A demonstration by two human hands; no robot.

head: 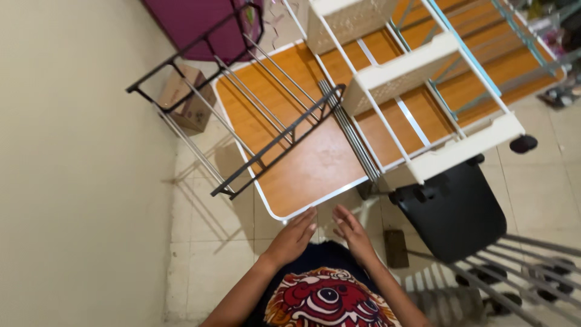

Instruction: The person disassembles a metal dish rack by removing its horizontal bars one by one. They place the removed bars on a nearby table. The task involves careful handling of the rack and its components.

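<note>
My left hand (295,235) and my right hand (353,232) hover side by side, fingers loosely apart, just below the near rim of a wooden table with a white edge (302,175). Neither hand holds anything or touches the table. On the table lies a black-and-chrome wire rack (242,103) on the left, and a white plastic tiered cart frame (417,79) with black caster wheels (523,143) on the right. My dark shirt with a red printed design (327,300) fills the bottom of the view.
A beige wall (72,181) runs down the left. A cardboard box (184,100) and purple fabric (206,24) sit at the far left. A black chair seat (454,212) and a metal rack (514,272) stand to the right on the tiled floor.
</note>
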